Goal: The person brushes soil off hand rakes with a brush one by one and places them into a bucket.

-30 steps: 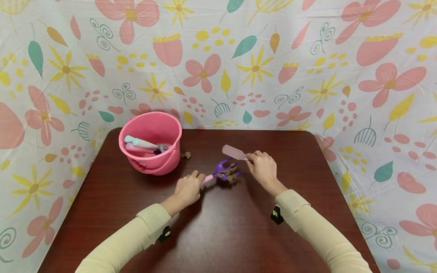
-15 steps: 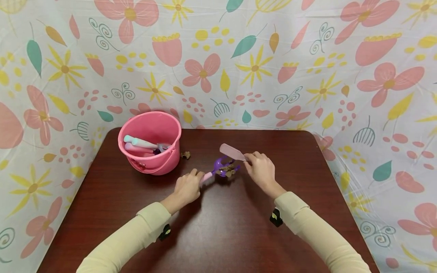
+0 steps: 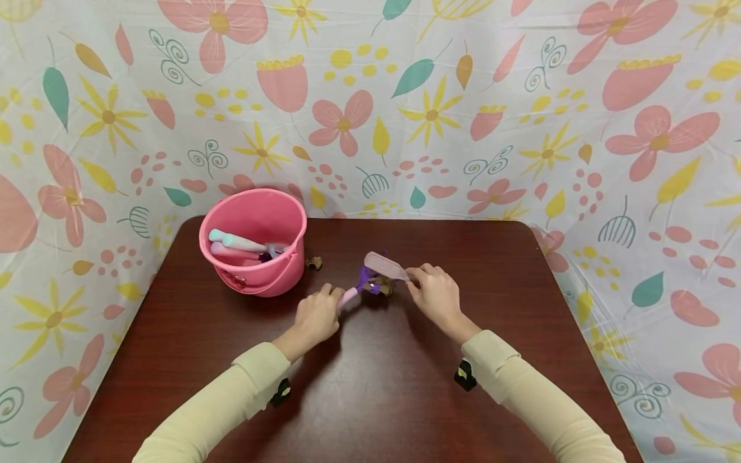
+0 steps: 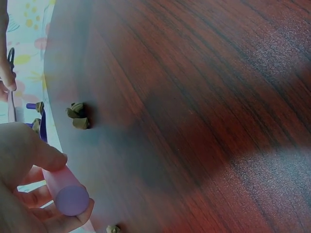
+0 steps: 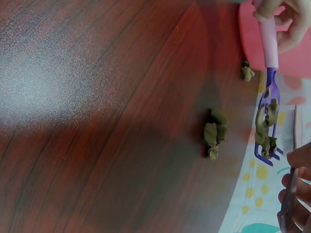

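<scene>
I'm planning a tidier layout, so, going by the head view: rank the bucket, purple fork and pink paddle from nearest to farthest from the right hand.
1. Pink paddle: in the right hand itself.
2. Purple fork: just left of that, held by the left hand.
3. Bucket: farther left, at the back left of the table.

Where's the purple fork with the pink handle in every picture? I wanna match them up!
Head: the fork is near the middle, right of the pink bucket.
Left wrist: the fork is at the lower left, partly hidden.
Right wrist: the fork is at the upper right, with brown bits on it.
Shared landmark: the left hand gripping its handle shows in all three.
</scene>
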`<state>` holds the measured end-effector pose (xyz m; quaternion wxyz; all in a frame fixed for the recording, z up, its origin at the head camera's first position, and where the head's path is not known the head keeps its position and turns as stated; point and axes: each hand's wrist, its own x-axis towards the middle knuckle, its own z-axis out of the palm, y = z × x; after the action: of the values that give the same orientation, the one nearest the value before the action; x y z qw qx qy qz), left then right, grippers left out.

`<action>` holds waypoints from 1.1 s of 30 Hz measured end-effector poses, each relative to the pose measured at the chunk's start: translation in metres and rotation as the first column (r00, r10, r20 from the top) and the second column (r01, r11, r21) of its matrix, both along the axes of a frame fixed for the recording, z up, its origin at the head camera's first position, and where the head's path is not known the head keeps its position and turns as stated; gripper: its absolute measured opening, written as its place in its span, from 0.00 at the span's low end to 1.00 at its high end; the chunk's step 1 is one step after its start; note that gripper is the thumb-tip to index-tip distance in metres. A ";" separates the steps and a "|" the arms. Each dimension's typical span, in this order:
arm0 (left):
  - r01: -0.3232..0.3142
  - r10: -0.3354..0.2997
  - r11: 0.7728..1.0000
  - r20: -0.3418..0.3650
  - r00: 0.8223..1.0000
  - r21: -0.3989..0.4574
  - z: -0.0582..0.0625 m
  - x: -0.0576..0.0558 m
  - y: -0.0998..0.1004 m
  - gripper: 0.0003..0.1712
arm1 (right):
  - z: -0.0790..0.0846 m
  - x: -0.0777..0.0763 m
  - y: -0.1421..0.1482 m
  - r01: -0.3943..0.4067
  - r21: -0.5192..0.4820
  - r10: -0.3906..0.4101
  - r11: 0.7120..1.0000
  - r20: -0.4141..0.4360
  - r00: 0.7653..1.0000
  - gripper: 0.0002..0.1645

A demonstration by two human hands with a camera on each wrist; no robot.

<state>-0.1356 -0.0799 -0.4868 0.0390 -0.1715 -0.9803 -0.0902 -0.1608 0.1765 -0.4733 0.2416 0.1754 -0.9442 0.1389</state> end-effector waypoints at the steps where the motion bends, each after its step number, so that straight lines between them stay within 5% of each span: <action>1: -0.001 0.001 1.000 -0.001 1.000 0.001 0.000 0.000 0.000 0.23 | 0.000 0.001 -0.001 -0.002 0.004 0.002 1.000 0.006 1.000 0.13; 10: -0.024 0.025 1.000 -0.006 1.000 0.012 0.005 -0.003 -0.002 0.23 | -0.002 0.005 -0.004 -0.015 0.038 0.013 0.999 0.074 0.997 0.14; 33: -0.110 0.116 0.991 -0.078 0.990 0.082 0.002 -0.009 -0.010 0.20 | -0.005 0.013 0.004 -0.065 0.048 0.063 0.997 0.030 0.998 0.13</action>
<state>-0.1446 -0.0899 -0.4851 0.0909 -0.1175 -0.9818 -0.1186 -0.1481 0.1803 -0.4784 0.2192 0.2095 -0.9446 0.1258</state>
